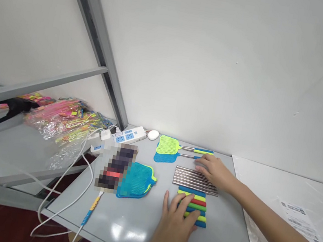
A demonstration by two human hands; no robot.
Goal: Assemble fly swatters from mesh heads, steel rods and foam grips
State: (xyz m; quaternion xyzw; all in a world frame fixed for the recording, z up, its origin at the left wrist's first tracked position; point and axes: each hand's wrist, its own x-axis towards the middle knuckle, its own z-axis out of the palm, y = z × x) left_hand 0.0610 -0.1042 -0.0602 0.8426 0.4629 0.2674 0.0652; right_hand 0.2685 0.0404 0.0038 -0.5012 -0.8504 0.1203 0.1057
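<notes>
My left hand (174,226) rests with spread fingers over a row of coloured handle grips (196,206) in blue, yellow, red and green. Its fingertips touch some of them and hide their left ends. My right hand (217,172) reaches in from the right, fingers stretched and apart, over the blue handle of a blue fly swatter (165,157). A yellow-green fly swatter (169,145) lies partly on top of the blue one. Beneath my right palm is a row of metal rods (189,177), side by side. Loose blue swatter heads (135,180) are stacked to the left, a yellow-green one among them.
A power strip (128,135) with plugs and a round white object (153,135) stand by the wall. White cables (90,175) hang over the left edge beside a pixelated area. Plastic-bagged colourful items (66,117) fill the left shelf. Clear plastic sheeting (283,207) covers the right.
</notes>
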